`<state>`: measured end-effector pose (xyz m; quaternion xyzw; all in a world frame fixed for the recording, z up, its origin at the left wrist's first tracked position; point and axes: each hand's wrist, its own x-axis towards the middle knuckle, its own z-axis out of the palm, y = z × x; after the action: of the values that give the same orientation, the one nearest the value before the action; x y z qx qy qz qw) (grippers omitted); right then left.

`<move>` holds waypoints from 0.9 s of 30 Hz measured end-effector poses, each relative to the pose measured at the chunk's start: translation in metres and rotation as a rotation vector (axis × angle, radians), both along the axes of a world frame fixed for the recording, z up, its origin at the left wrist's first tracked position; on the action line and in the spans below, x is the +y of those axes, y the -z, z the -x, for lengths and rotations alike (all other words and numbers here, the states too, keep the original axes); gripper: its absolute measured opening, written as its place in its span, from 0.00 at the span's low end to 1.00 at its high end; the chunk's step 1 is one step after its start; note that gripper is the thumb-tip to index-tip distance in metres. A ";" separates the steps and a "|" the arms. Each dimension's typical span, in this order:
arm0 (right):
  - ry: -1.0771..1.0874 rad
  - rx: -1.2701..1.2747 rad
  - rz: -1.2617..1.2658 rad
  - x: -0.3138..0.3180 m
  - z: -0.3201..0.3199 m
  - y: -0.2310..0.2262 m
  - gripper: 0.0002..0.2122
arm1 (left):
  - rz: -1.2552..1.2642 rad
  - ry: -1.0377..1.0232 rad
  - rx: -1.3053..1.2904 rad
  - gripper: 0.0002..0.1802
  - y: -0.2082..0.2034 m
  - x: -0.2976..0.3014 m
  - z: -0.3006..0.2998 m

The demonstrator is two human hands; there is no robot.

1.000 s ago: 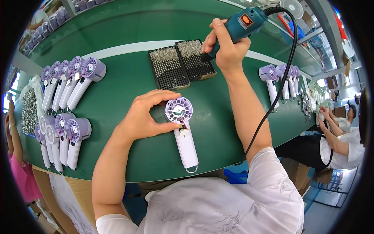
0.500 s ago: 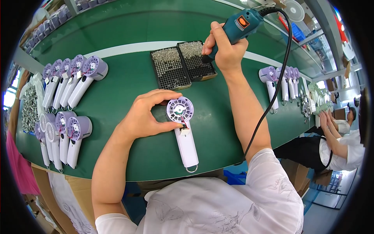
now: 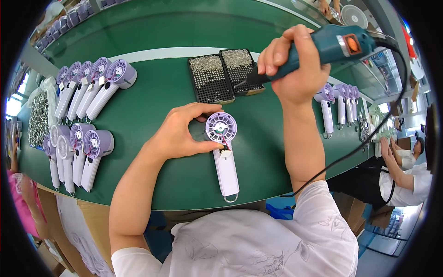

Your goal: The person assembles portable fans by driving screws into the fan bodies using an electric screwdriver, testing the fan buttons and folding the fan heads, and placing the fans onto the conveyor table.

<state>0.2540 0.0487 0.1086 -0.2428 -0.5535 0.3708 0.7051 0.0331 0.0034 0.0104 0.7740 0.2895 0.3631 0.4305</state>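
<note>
Pinches handheld fan in left hand; clamps electric screwdriver in right hand, 1–2 o'clock from fan.

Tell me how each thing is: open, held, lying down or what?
Handheld fan: lying face up, wires showing.
Screw trays: uncovered, screws heaped at far ends.
Electric screwdriver: held, tip toward the trays; on or off unclear.
Left hand: holding the fan by its head.
Right hand: closed around the screwdriver.
Fans at left: lying in two rows.
Fans at right: in one row.
</note>
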 end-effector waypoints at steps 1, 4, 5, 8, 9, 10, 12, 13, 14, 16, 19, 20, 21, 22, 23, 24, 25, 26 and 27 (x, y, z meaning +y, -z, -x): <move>-0.060 0.007 0.007 -0.007 0.005 -0.004 0.11 | 0.012 -0.010 -0.005 0.35 0.000 0.000 0.001; -0.241 0.011 0.005 -0.022 0.012 -0.003 0.12 | 0.016 0.012 0.013 0.37 0.001 0.001 0.002; -0.284 -0.001 -0.004 -0.024 0.014 -0.001 0.12 | 0.017 0.010 0.016 0.37 0.000 0.001 0.001; -0.359 -0.055 -0.030 -0.028 0.019 0.003 0.11 | 0.021 -0.004 0.011 0.36 0.000 0.000 0.001; -0.378 -0.096 -0.045 -0.029 0.019 0.003 0.10 | 0.019 -0.003 0.017 0.36 0.000 0.000 0.002; -0.400 -0.110 -0.056 -0.028 0.019 0.005 0.09 | 0.017 -0.002 0.023 0.36 0.001 0.000 0.002; -0.391 -0.123 -0.054 -0.028 0.020 0.008 0.09 | 0.016 0.000 0.018 0.36 0.001 0.000 0.001; -0.382 -0.135 -0.052 -0.029 0.021 0.010 0.08 | 0.017 0.002 0.012 0.36 0.001 0.000 0.000; -0.383 -0.135 -0.052 -0.028 0.021 0.011 0.08 | 0.017 0.002 0.013 0.36 0.001 0.000 0.001; -0.381 -0.133 -0.030 -0.028 0.022 0.014 0.07 | 0.016 0.000 0.011 0.36 0.002 0.000 0.000; -0.372 -0.131 0.001 -0.028 0.027 0.015 0.06 | 0.027 -0.004 0.013 0.36 0.002 -0.001 0.003; -0.373 -0.131 0.001 -0.028 0.027 0.015 0.06 | 0.028 -0.004 0.013 0.36 0.002 -0.001 0.003; -0.375 -0.139 0.007 -0.027 0.027 0.016 0.06 | 0.024 -0.004 0.010 0.36 0.002 -0.001 0.003; -0.376 -0.147 0.013 -0.027 0.027 0.016 0.05 | 0.020 -0.003 0.008 0.36 0.002 -0.001 0.004; -0.375 -0.148 0.013 -0.027 0.027 0.016 0.05 | 0.019 -0.001 0.007 0.36 0.001 -0.001 0.003; -0.365 -0.162 0.016 -0.028 0.028 0.015 0.05 | 0.023 0.002 0.008 0.36 0.001 0.000 0.003; -0.352 -0.179 0.019 -0.029 0.028 0.014 0.04 | 0.025 0.009 0.008 0.36 0.000 0.001 0.002; -0.331 -0.206 0.021 -0.030 0.026 0.013 0.03 | 0.018 0.027 0.000 0.36 -0.001 0.001 0.000; -0.296 -0.239 0.018 -0.031 0.023 0.012 0.03 | 0.001 0.018 0.015 0.35 -0.002 0.002 -0.001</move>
<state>0.2308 0.0173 0.0962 -0.2071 -0.6595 0.4441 0.5700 0.0339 0.0055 0.0127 0.7791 0.2858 0.3534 0.4319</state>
